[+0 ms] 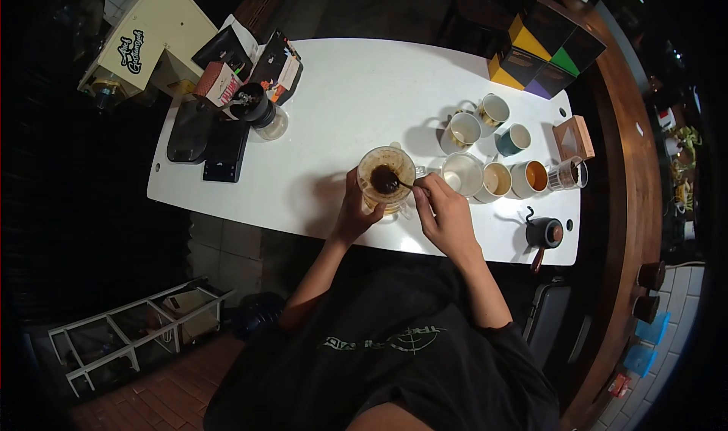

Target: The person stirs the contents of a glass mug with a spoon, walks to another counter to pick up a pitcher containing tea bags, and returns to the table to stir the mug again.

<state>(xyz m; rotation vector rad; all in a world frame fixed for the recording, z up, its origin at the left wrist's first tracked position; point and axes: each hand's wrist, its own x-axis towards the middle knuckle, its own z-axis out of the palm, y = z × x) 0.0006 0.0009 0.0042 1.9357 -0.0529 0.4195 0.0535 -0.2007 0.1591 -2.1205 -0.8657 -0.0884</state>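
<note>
Grasping the dripper from eight o'clock is the left hand; the right hand pinches a spoon toward ten.

Coffee-stained dripper, dark grounds inside

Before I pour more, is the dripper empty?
Not empty: dark coffee sits in the middle of the dripper, with paler wall showing around it and a spoon reaching in.

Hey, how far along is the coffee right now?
Done, apparently: dark coffee is in the dripper. In hand: the left hand holds it while the right hand holds a thin utensil in the coffee. Likely left: serving, since the teal mug looks empty.
</note>
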